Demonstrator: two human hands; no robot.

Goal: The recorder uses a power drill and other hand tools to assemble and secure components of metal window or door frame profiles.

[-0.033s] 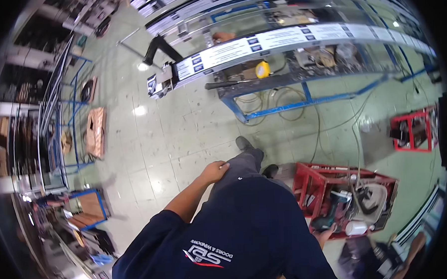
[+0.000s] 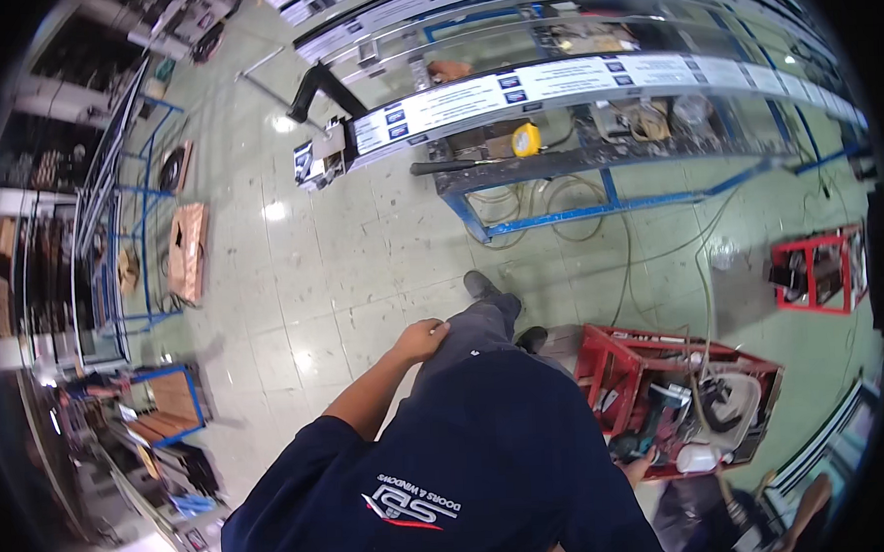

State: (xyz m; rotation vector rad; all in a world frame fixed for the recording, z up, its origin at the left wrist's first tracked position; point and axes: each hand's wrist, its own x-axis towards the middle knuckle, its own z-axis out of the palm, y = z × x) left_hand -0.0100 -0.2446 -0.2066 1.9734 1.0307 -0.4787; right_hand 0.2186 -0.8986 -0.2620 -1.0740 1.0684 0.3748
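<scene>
My left hand (image 2: 424, 340) rests by my grey-trousered thigh, fingers curled together with a small pale spot at their tips. Whether that is a held thing I cannot make out. On the right, my right hand (image 2: 641, 466) reaches to the near edge of a red tool box (image 2: 603, 340). Its fingers are at the lower end of a teal-and-black cordless drill (image 2: 655, 417), seemingly around it, though partly hidden. Beside the drill are a white bottle (image 2: 701, 457) and a pale tray (image 2: 748, 401) with a dark curved tool in it.
Ahead, a blue-framed bench (image 2: 558, 217) carries a long film-wrapped profile (image 2: 542, 79), a yellow tape measure (image 2: 526, 140) and a dark-handled tool (image 2: 447, 166). Hoses (image 2: 627, 268) trail across the floor. Another red box (image 2: 822, 269) stands right. Another person (image 2: 704, 511) is at lower right.
The drill sits slightly lower in the red box, with my right hand beside it. The other person's hand has shifted at the white bottle. My left hand has hardly moved.
</scene>
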